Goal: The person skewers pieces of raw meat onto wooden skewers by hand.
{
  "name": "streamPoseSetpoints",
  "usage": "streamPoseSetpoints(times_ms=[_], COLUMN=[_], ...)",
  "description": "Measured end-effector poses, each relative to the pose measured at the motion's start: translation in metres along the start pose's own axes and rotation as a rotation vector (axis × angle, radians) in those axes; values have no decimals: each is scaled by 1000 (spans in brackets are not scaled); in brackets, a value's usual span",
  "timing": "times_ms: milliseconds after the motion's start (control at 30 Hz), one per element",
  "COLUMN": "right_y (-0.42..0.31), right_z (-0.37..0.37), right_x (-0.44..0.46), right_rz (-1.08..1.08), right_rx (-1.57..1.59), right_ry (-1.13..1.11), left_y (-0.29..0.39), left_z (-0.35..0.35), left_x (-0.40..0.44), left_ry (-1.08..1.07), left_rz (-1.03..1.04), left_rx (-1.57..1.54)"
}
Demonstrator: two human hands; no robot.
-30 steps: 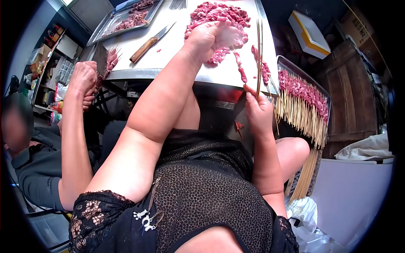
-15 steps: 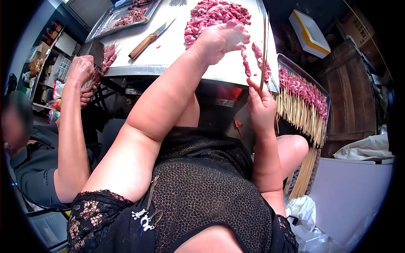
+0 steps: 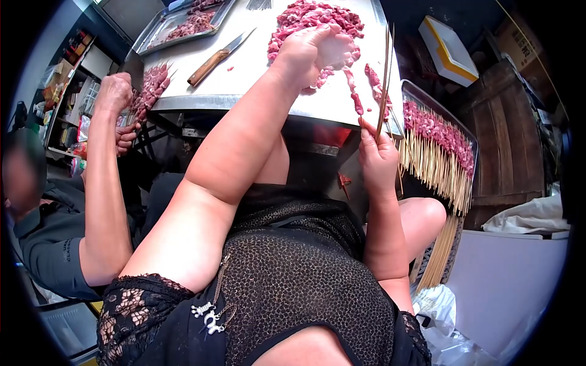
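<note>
My left hand (image 3: 320, 55) is over the near right part of a pile of cut raw meat (image 3: 299, 18) on the white tabletop. Glare washes out its palm and fingers, so their grip is unclear. Past the table's front edge, my right hand (image 3: 378, 152) pinches thin skewers (image 3: 386, 91). One of them carries pieces of meat (image 3: 358, 104) and points toward the pile. Two more, without visible meat, stand up from the same hand. A loaded skewer (image 3: 373, 76) lies just to the right on the table.
A wooden-handled knife (image 3: 210, 66) and a metal tray of meat (image 3: 189, 30) are at the left. Many meat skewers fill a tray (image 3: 436, 131) at the right, above a bundle of bare sticks (image 3: 441, 253). A co-worker's hands (image 3: 117, 94) are beside skewered meat (image 3: 151, 88) at the left corner.
My left hand has come back from the loaded skewer's tip to the pile. Compared with the earliest frame, my right hand and its skewers sit slightly further right. The co-worker's raised fist has shifted.
</note>
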State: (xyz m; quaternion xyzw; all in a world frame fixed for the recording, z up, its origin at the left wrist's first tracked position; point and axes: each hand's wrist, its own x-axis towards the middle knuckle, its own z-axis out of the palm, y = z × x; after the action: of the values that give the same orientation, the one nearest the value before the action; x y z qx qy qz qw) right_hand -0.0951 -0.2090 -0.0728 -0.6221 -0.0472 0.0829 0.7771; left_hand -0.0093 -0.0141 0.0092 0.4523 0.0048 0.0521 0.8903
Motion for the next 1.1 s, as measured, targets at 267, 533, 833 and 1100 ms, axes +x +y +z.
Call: streamPoseSetpoints(times_ms=[267, 533, 833, 1100], right_y=[8, -11, -6, -8], right_z=[-8, -18, -18, -9], right_x=[3, 0, 3, 8], right_rz=[-223, -370, -82, 105], right_rx=[-330, -645, -235, 185], right_ry=[70, 76, -48, -124], left_y=[2, 7, 2, -15], left_z=[-8, -21, -14, -7], left_x=[2, 4, 1, 1], left_ry=[-7, -189, -196, -205], left_rz=[-92, -180, -322, -257], left_rx=[12, 239, 208, 335])
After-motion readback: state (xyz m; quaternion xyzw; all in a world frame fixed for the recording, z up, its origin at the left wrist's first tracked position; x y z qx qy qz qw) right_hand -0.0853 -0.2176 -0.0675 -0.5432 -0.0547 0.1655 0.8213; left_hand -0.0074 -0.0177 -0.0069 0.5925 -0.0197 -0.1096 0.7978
